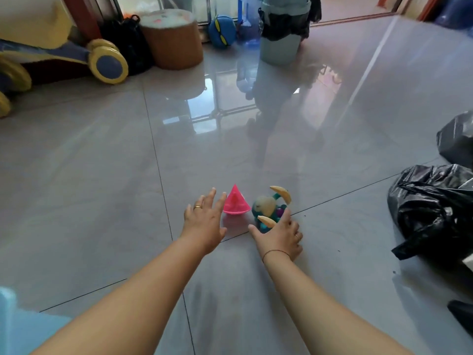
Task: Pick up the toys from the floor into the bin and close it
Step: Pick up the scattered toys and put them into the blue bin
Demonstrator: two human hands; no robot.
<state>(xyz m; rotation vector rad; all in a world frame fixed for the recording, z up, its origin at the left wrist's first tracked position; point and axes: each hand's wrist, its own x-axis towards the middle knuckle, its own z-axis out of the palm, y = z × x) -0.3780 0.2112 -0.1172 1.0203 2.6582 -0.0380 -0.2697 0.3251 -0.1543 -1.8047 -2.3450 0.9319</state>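
Left hand point(204, 224) spread wide just beside the pink boat point(235, 204) — right hand point(279, 238), also spread, touches the teal toy point(266, 206).

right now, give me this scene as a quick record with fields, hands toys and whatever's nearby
left hand: open, fingers spread, just left of the pink toy
right hand: open, against the near side of the teal toy
pink toy: cone-shaped, on the floor
teal toy: has yellow crescent parts, right of the pink toy
floor: glossy grey tiles
black bags: far right
task state: neither toy lifted yet
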